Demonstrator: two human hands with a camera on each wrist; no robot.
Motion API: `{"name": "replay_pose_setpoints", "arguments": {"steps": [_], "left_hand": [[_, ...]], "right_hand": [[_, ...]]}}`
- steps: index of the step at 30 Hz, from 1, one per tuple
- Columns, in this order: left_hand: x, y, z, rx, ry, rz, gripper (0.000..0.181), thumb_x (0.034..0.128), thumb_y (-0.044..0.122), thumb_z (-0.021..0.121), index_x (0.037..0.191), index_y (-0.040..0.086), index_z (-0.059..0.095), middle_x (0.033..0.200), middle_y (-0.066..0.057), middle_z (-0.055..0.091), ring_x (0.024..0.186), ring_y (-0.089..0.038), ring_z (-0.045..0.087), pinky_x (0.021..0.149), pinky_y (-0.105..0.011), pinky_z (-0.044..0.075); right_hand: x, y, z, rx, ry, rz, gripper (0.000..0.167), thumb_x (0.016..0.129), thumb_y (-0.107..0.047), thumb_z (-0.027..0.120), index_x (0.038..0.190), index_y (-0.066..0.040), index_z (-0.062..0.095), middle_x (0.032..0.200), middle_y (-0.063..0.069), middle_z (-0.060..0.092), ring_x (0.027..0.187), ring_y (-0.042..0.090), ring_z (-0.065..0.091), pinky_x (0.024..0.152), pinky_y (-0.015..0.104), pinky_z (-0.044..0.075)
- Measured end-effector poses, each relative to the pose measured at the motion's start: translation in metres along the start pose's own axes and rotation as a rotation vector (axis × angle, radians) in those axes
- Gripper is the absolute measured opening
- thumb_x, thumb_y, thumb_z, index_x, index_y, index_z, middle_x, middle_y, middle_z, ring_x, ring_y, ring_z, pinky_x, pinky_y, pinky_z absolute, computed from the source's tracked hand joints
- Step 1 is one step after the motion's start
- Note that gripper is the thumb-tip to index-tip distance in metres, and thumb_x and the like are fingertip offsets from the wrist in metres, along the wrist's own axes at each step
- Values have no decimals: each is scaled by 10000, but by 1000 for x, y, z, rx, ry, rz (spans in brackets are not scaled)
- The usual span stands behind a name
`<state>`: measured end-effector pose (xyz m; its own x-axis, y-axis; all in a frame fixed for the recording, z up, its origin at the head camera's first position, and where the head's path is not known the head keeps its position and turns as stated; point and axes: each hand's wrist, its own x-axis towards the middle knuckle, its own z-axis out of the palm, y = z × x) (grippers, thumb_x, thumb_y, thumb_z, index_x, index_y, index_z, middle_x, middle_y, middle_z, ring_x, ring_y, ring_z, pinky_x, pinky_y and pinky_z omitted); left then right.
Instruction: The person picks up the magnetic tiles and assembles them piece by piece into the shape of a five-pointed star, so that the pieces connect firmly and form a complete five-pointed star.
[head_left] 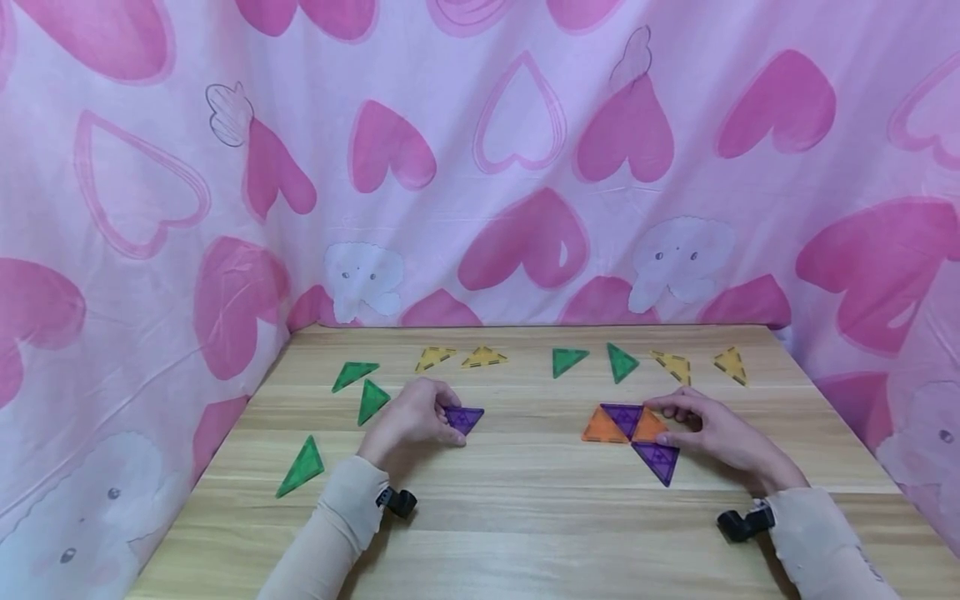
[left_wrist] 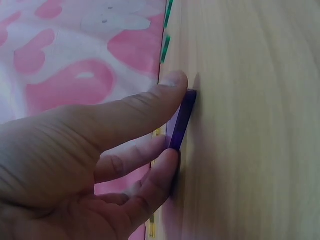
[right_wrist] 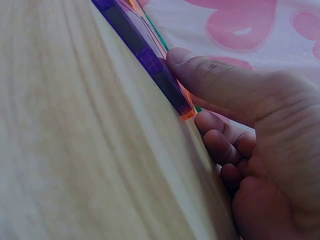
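Green lone tile [head_left: 302,468]: lies at the left, well apart from the joined pieces; best left alone so the forearm has room.
Green left pair, upper tile [head_left: 354,375] and lower tile [head_left: 372,402]: the lower one sits just beside the left hand; keep the knuckles off it.
Yellow left pair, one tile [head_left: 435,358] and its neighbour [head_left: 484,357]: lie beyond the hand, towards the curtain [head_left: 517,275].
Left hand [head_left: 415,417]: thumb and fingers pinch a tile by its edges, a light hold that should leave one side free to meet another piece.
Held purple tile [head_left: 465,419]: out past the fingertips, tilted in the left wrist view; whether it touches the wood I cannot tell. Levelling it would help its edge sit flush.
Wooden tabletop [head_left: 525,483]: a bare stretch between the hands, good for a low, flat slide.
Green right pair, left tile [head_left: 567,362] and right tile [head_left: 622,363]: behind the cluster, apart from it.
Cluster: left orange tile [head_left: 606,427], upper purple tile [head_left: 622,418] and right orange tile [head_left: 648,427] form a row; lower purple tile [head_left: 657,461] hangs point-down from the last one's base.
Right hand [head_left: 712,433]: thumb and forefinger span the right orange tile narrowly, other fingers curled. Steady sideways pressure, not lift, should keep the seams shut.
Yellow right pair, near tile [head_left: 672,367] and far tile [head_left: 731,365]: beyond that hand.
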<state>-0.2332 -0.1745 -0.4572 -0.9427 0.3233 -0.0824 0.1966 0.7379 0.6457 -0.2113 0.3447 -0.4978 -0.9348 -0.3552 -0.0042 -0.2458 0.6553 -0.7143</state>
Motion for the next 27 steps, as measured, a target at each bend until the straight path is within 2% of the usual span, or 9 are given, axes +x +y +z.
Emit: {"name": "replay_pose_setpoints", "arguments": {"steps": [5,9,16,20,23,27], "left_hand": [[-1,4,8,-34,-43,56,496,670,182,1098,1072,111,817,988,-6,754,861,-159,655,781,-326,569],[-1,9,11,-58,-58,60,451,686,140,1084,1059,126,830,974,-3,763,835,-147,668,764,-313,584],[-1,19,14,-58,-99,78,405,743,114,1054,1092,165,855,988,22,780,851,-146,675,779,-322,580],[-1,25,18,-61,-103,85,410,737,115,1059,1080,136,836,955,-1,766,838,-140,673,767,-301,583],[-3,32,27,-91,-104,85,432,711,111,1070,1046,91,798,918,-29,742,806,-138,668,738,-276,589],[-7,44,45,-135,-117,97,446,696,119,1080,1001,70,758,869,-23,723,763,-123,665,700,-254,585]], "right_hand": [[0,-1,-1,8,-6,9,513,1010,-352,844,1494,-256,705,1243,14,625,1114,181,548,905,255,491],[1,-2,-1,-8,-7,18,509,1009,-402,837,1489,-292,704,1248,-1,631,1128,185,559,927,253,497],[2,-5,-2,13,-11,52,514,1016,-418,826,1497,-294,693,1295,8,630,1169,225,543,950,252,489],[2,-5,-1,10,-7,70,521,1015,-423,827,1501,-293,691,1304,9,630,1179,220,545,960,254,484],[2,-5,0,-6,-2,59,517,1017,-407,829,1500,-280,696,1295,6,635,1166,211,546,951,256,483],[0,-5,-1,-10,-9,41,524,1012,-386,837,1502,-264,697,1275,11,631,1157,208,545,942,262,486]]}}
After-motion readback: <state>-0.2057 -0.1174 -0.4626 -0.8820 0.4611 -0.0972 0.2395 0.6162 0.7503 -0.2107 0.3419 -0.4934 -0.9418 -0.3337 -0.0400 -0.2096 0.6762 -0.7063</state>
